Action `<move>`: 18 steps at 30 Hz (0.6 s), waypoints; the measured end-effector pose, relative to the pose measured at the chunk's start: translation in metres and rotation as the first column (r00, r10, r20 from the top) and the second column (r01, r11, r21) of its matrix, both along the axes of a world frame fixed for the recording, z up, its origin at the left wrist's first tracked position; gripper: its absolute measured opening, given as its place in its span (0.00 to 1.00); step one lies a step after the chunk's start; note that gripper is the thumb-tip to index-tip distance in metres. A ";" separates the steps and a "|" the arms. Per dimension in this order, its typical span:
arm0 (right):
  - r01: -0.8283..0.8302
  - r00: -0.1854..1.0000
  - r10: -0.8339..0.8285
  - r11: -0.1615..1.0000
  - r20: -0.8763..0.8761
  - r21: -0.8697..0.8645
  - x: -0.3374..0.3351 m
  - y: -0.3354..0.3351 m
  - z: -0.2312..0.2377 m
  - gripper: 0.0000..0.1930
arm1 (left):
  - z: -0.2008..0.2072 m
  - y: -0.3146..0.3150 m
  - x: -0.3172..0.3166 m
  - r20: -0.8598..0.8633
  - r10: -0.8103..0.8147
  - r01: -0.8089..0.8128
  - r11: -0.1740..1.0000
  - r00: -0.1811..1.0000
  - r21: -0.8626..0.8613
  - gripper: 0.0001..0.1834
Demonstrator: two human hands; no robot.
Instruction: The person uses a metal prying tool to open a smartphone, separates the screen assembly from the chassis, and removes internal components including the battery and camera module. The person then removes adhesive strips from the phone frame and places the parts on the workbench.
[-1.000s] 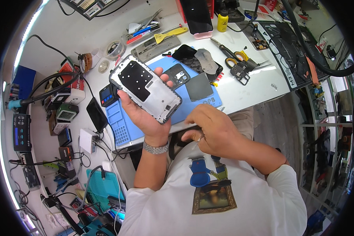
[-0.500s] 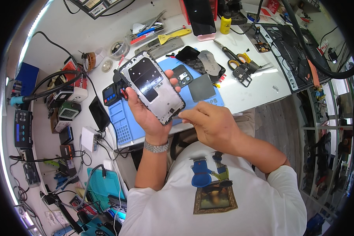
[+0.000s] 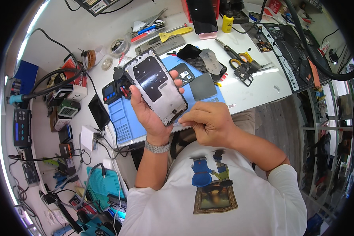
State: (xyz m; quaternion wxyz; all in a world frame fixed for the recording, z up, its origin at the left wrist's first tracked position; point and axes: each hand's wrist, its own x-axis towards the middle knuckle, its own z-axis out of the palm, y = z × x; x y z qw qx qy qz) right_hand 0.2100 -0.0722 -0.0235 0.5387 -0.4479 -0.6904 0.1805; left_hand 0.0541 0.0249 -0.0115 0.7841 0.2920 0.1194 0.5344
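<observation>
Left hand (image 3: pixel 151 120) grips a phone frame (image 3: pixel 168 100) by its long edges, thumb on one side and fingertips curled round the other. Right hand (image 3: pixel 212 124) is half curled, thumb and forefinger brought together just beside the frame's lower corner; whether they pinch anything cannot be told. Flat and round-cornered, the frame shows dull silvery metal and a glossy black patch with pale dots. It is tilted above a blue mat (image 3: pixel 124 118) on the white worktop (image 3: pixel 249 94).
</observation>
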 end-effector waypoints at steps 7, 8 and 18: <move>0.045 0.990 -0.065 0.986 0.122 0.158 -0.013 0.003 -0.002 0.19 | 0.001 -0.006 0.012 -0.023 0.121 -0.122 0.990 0.992 -0.071 0.43; 0.049 0.991 -0.069 0.985 0.115 0.167 -0.015 0.004 -0.003 0.19 | 0.001 -0.006 0.013 -0.040 0.150 -0.153 0.986 0.988 -0.064 0.43; -0.104 0.986 0.112 0.992 0.125 -0.075 -0.012 0.004 0.006 0.13 | -0.003 -0.009 0.013 -0.137 0.202 -0.212 0.976 0.970 -0.056 0.43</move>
